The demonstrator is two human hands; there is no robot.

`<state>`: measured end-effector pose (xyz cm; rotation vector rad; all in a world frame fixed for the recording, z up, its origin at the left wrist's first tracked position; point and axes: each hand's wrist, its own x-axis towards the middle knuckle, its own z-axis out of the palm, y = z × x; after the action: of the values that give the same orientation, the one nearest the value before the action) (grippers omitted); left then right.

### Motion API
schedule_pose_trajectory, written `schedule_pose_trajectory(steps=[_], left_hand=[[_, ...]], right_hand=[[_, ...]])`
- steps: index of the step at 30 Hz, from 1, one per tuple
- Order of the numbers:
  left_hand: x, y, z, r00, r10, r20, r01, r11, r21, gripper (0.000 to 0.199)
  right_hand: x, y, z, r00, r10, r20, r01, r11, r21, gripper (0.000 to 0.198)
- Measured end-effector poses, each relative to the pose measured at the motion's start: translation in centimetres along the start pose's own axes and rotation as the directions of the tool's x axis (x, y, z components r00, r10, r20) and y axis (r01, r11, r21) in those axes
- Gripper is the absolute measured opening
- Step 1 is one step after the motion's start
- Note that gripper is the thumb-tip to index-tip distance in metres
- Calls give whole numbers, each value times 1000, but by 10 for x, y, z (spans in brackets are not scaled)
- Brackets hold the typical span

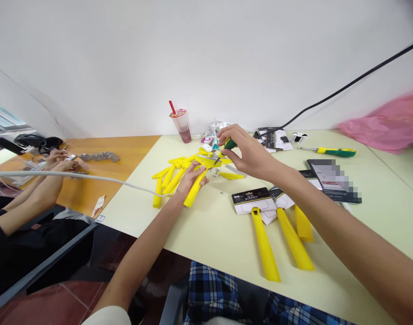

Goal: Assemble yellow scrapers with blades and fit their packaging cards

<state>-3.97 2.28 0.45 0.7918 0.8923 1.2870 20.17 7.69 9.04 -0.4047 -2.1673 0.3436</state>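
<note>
My left hand [189, 181] is closed around the handle of a yellow scraper [193, 192], its wide head pointing away from me. Above that head, my right hand [245, 151] grips a screwdriver [229, 143] by its green handle. The shaft slants down toward the scraper's head; whether the tip touches a screw is too small to tell. Small screws [217, 173] lie just right of my left hand, beside a loose yellow head piece [231, 175] and a thin metal blade [236, 170]. Several other yellow scrapers [172, 178] are heaped to the left.
Scrapers with black-and-white cards [254, 198] lie near the front right. Behind them are a phone [335, 180] and another screwdriver [337, 152]. A drink cup [182, 126] stands at the back. A white cable [91, 175] crosses the left side, where another person's hands [62, 160] work.
</note>
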Motion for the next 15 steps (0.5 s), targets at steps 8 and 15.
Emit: schedule_pose_trajectory(steps=[8, 15], left_hand=[[0, -3, 0, 1000, 19, 11, -18, 1000, -19, 49], [2, -4, -1, 1000, 25, 5, -25, 1000, -16, 47]], right_hand=[[-3, 1, 7, 1000, -19, -4, 18, 991, -132, 6], [-1, -3, 5, 997, -78, 29, 78, 997, 13, 23]])
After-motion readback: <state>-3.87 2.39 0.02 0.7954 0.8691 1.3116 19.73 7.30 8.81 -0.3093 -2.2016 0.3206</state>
